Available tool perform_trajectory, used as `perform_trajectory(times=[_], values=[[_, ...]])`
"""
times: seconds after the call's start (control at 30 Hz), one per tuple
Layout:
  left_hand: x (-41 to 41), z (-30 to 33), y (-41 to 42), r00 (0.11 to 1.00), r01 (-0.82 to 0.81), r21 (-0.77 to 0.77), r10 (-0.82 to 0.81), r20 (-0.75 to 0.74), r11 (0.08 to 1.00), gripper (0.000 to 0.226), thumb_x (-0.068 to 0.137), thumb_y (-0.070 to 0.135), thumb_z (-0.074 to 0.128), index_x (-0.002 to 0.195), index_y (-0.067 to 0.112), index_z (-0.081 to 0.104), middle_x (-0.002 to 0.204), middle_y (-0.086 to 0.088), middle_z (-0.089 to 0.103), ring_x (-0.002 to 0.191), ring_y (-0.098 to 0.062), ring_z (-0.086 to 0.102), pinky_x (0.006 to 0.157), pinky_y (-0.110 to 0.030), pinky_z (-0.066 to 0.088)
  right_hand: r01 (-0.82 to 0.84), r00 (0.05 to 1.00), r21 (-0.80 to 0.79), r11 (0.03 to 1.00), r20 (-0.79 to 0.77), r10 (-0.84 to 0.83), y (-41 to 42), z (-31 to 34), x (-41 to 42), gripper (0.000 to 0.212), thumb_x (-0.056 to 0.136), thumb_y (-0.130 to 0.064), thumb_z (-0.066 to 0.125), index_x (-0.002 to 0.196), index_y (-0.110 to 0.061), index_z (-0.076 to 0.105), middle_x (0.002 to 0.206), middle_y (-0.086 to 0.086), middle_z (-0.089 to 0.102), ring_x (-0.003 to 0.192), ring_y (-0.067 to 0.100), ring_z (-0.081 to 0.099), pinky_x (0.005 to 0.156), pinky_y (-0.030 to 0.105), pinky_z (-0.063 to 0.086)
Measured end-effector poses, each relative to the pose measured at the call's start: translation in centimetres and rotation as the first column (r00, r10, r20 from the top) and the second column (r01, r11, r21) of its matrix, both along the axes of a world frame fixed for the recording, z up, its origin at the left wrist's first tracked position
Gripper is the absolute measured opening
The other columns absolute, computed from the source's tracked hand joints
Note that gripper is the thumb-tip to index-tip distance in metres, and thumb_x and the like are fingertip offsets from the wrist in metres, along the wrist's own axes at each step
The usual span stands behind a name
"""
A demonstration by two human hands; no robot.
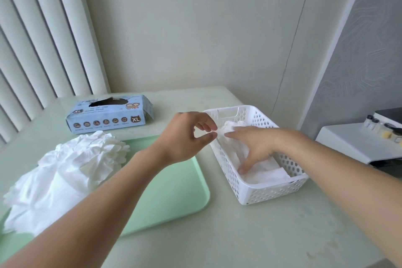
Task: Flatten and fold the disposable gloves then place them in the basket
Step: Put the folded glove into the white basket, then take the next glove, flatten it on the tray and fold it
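A white perforated basket (pixel 269 193) stands on the table right of centre, with folded white gloves (pixel 267 173) lying inside. My right hand (pixel 254 148) reaches into the basket, its spread fingers pressing down on the gloves. Just over the basket's left rim hovers my left hand (pixel 187 137), thumb and fingers loosely curled with a gap between them, holding nothing that I can see. A loose pile of crumpled white gloves (pixel 63 172) lies on the left part of a mint green tray (pixel 171 193).
A blue glove box (pixel 108 115) marked XL lies at the back left of the table, its top torn open. Vertical blinds hang at the left. A white appliance with small jars (pixel 382 128) stands at the right, beyond the table edge.
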State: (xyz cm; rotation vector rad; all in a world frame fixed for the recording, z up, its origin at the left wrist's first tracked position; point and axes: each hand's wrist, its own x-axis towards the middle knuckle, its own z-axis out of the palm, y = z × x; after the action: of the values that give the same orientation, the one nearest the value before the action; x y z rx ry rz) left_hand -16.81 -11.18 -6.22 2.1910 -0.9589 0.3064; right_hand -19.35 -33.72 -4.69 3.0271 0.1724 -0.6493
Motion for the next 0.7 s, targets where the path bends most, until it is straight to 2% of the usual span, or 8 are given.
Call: perform_trajectory(times=[0.1,0.17,0.23,0.33,0.4,0.57,0.63,0.7], values=[[0.2,0.5,2.2,0.999,-0.044,-0.03,0.045,0.007,0.999,0.007,0.092,0.023,0.071,0.099,0.025,0.073,0.094,0.016,0.072,0.093,0.001,0.065,0.079,-0.016,0.05,-0.098,0.936,0.038,0.994,0.342,0.079,2.7,4.1,-1.1,0.075,0.085,-0.046,0.076,0.15,-0.031,0.043,0.153,-0.005,0.046,0.139,0.019,0.043,0.112,0.041,0.04],[0.4,0.8,4.5,0.995,-0.092,-0.046,0.093,0.021,0.995,0.008,0.094,0.022,0.069,0.1,0.023,0.073,0.094,0.016,0.072,0.093,0.001,0.066,0.082,-0.02,0.052,-0.24,0.835,0.191,0.952,0.541,0.103,6.2,5.6,-2.1,0.047,0.091,-0.035,0.07,0.136,-0.031,0.057,0.135,-0.009,0.06,0.127,0.015,0.053,0.105,0.04,0.045],[0.5,1.4,7.0,0.989,-0.129,-0.066,0.133,0.057,0.989,0.009,0.093,0.02,0.068,0.099,0.02,0.074,0.093,0.015,0.073,0.091,0.001,0.067,0.082,-0.023,0.053,-0.383,0.793,0.374,0.845,0.602,0.093,10.2,5.6,-3.0,0.031,0.091,-0.028,0.069,0.122,-0.03,0.067,0.115,-0.013,0.068,0.108,0.009,0.062,0.097,0.034,0.049],[0.4,1.5,13.0,0.951,-0.282,0.002,0.279,0.132,0.959,0.017,0.089,0.01,0.067,0.1,0.02,0.075,0.098,0.01,0.075,0.088,0.005,0.063,0.082,-0.021,0.048,-0.44,0.839,0.503,0.744,0.526,0.14,16.6,2.3,-2.7,0.037,0.085,-0.031,0.078,0.121,-0.029,0.068,0.1,-0.013,0.068,0.094,0.01,0.064,0.088,0.033,0.053],[0.0,0.4,17.6,0.897,-0.425,0.07,0.409,0.17,0.902,0.019,0.093,0.011,0.067,0.108,0.019,0.075,0.109,0.007,0.075,0.096,-0.004,0.065,0.087,-0.022,0.045,-0.439,0.844,0.551,0.71,0.525,0.114,20.0,-0.7,-1.7,0.042,0.08,-0.04,0.083,0.118,-0.027,0.07,0.1,-0.013,0.069,0.094,0.01,0.063,0.089,0.035,0.053],[-2.4,-4.9,25.7,0.813,-0.581,0.068,0.575,0.096,0.811,0.037,0.101,0.032,0.047,0.128,0.017,0.069,0.134,0.001,0.066,0.128,-0.018,0.058,0.106,-0.025,0.039,-0.465,0.845,0.697,0.546,0.533,0.038,26.4,-3.7,-0.1,0.045,0.075,-0.043,0.087,0.113,-0.023,0.074,0.11,-0.012,0.072,0.097,0.002,0.06,0.086,0.014,0.045],[-3.0,-7.1,27.0,0.814,-0.58,0.035,0.58,-0.014,0.814,0.044,0.1,0.031,0.043,0.133,0.013,0.065,0.141,-0.002,0.061,0.134,-0.017,0.052,0.109,-0.018,0.033,-0.508,0.84,0.667,0.545,0.524,0.142,28.4,-4.3,0.4,0.051,0.07,-0.049,0.089,0.113,-0.025,0.074,0.111,-0.011,0.07,0.099,0.004,0.058,0.087,0.017,0.045],[-3.2,-8.2,27.1,0.821,-0.563,-0.001,0.559,-0.118,0.827,0.048,0.1,0.033,0.04,0.135,0.01,0.063,0.138,0.002,0.06,0.13,-0.015,0.055,0.103,-0.005,0.031,-0.538,0.82,0.539,0.648,0.515,0.252,29.8,-5.3,0.9,0.062,0.064,-0.058,0.087,0.117,-0.032,0.07,0.114,-0.009,0.064,0.104,0.007,0.054,0.088,0.027,0.046]])
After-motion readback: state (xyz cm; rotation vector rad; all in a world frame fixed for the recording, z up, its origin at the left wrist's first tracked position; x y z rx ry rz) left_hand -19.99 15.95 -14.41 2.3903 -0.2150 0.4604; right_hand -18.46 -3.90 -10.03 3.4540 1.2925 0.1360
